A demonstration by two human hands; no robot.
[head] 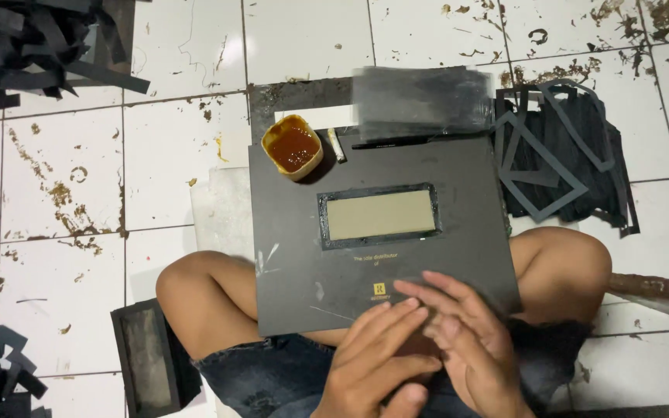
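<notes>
A person sits cross-legged on a stained white tile floor (172, 147), a large black board (381, 232) balanced across bare knees at the centre of the frame. The left hand (373, 356) lies flat with its fingers spread narrow on the board's near edge, holding nothing; the right hand (466, 340) overlaps it, fingers extended and pressing down on the same lower edge, also without anything in its grasp. A rectangular window (379, 214) cut into the board shows tan backing inside a rough, dark frame.

At the board's upper left corner stands a small yellow cup of brown glue (293, 145), with a short stick-like tool (337, 145) just beside it. A blurred stack of dark sheets (421, 99) rests along the top edge, and cut black frames (555, 155) are heaped at upper right. Black offcut strips (40, 39) fill the upper left corner; another framed panel (149, 360) lies at lower left.

Judged from the hands' placement, the pressing is best done with even, flat pressure worked outward along the edge, keeping the board level so the glue cup does not tip.

The wrists are cut off by the bottom of the frame, whatever lies beneath the palms is hidden, and motion blur makes the sheets hard to make out.
</notes>
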